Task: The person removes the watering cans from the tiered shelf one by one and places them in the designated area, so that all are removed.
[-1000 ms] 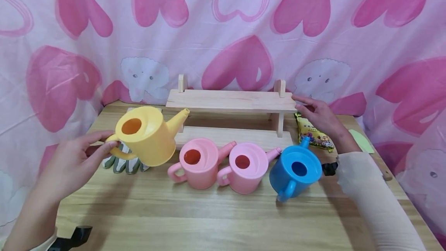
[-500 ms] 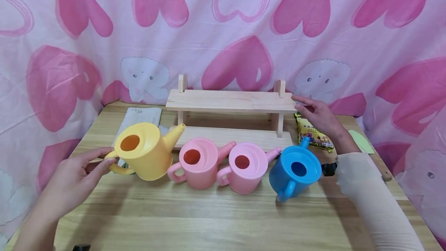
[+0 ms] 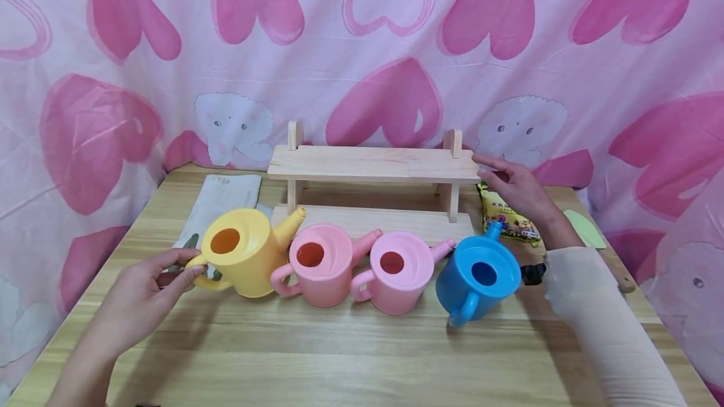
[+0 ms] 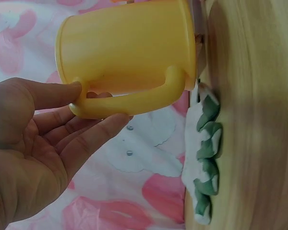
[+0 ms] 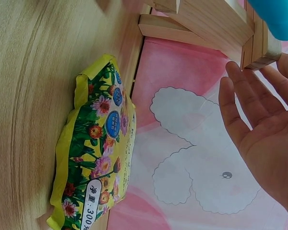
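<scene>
In the head view my left hand [image 3: 148,297] pinches the handle of a yellow watering can [image 3: 247,262] between thumb and fingers. The can is upright, at the left end of a row. Whether its base touches the table cannot be told. Beside it stand a coral-pink watering can [image 3: 330,284], a light-pink watering can [image 3: 404,287] and a blue watering can [image 3: 475,294]. Behind them is a two-tier wooden shelf [image 3: 370,162]. My right hand [image 3: 520,193] touches the right end of its upper board with fairly straight fingers, as the right wrist view also shows.
A yellow flower-printed packet [image 5: 98,143] lies right of the shelf, near a pale green flat piece [image 3: 585,229]. Left of the shelf are a white cloth-like item [image 3: 223,196] and green-and-white glove fingers [image 4: 209,148]. A heart-patterned curtain [image 3: 384,99] hangs behind the table.
My left hand has lowered the yellow watering can toward the table, then shifted it slightly right, closer to the coral-pink one. My right hand stays at the shelf's end.
</scene>
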Available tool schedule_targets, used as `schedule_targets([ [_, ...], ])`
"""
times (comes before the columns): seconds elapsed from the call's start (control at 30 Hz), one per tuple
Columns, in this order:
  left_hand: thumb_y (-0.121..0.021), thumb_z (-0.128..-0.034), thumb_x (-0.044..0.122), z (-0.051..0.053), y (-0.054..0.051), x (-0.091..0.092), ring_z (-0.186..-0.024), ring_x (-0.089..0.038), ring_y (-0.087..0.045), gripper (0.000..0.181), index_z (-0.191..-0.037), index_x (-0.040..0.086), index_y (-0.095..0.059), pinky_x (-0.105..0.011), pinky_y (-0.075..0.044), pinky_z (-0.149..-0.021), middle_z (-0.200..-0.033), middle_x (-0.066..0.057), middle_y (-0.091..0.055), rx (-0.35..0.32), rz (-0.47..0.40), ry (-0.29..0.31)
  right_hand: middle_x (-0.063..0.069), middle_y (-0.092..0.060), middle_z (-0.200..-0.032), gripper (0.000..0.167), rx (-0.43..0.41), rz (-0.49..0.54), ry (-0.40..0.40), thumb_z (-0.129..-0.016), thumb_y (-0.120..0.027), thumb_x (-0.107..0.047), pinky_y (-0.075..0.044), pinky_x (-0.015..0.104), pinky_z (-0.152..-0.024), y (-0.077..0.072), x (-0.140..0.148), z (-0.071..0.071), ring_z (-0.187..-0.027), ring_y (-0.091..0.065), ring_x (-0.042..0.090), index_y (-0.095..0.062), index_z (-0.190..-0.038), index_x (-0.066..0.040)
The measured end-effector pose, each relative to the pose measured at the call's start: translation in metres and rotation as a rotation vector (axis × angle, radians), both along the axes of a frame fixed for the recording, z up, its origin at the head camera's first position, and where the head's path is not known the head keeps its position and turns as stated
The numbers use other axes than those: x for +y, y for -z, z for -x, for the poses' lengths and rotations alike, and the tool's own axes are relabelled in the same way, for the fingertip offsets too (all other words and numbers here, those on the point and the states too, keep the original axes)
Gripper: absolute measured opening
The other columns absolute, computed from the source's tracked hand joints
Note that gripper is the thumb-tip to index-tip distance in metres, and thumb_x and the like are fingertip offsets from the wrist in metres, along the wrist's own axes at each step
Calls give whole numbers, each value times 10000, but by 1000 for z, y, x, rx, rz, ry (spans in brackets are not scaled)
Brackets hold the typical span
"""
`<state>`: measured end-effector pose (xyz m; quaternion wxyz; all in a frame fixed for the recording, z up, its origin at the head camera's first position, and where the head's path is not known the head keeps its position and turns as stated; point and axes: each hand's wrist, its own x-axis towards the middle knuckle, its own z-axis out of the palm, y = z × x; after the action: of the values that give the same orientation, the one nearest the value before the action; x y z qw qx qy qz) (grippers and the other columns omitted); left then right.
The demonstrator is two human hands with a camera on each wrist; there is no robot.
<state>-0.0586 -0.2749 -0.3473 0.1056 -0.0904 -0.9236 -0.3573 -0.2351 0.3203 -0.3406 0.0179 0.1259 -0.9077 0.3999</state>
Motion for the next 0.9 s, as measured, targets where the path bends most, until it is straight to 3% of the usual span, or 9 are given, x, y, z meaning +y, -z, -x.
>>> schedule_targets([
  [0.37,-748,-956,88,4,10,3,-779,-28,-699,232,-1170,6,-714,-171,-524,-604,-1022,-107,-736,-65,-36,-5,173,-422,-1579,571,2,-3,5,-1067,-549,-413,-490,598,-998,0,-1,1,-1334,-501,454,-435,-1578,-184],
  [0.73,-757,-942,65,7,18,10,-850,-14,-691,181,-1119,47,-723,-112,-522,-677,-1024,-65,-732,-28,-63,34,145,-426,-1583,568,2,-5,17,-1064,-539,-443,-490,580,-1007,2,-1,0,-1334,-510,432,-447,-1574,-209],
  [0.9,-761,-948,103,7,19,14,-854,-7,-688,163,-1103,67,-722,-127,-528,-672,-1018,-47,-723,-52,-70,23,165,-415,-1586,560,-4,-2,6,-1075,-531,-413,-482,600,-1007,0,-1,-1,-1337,-500,450,-431,-1581,-194],
])
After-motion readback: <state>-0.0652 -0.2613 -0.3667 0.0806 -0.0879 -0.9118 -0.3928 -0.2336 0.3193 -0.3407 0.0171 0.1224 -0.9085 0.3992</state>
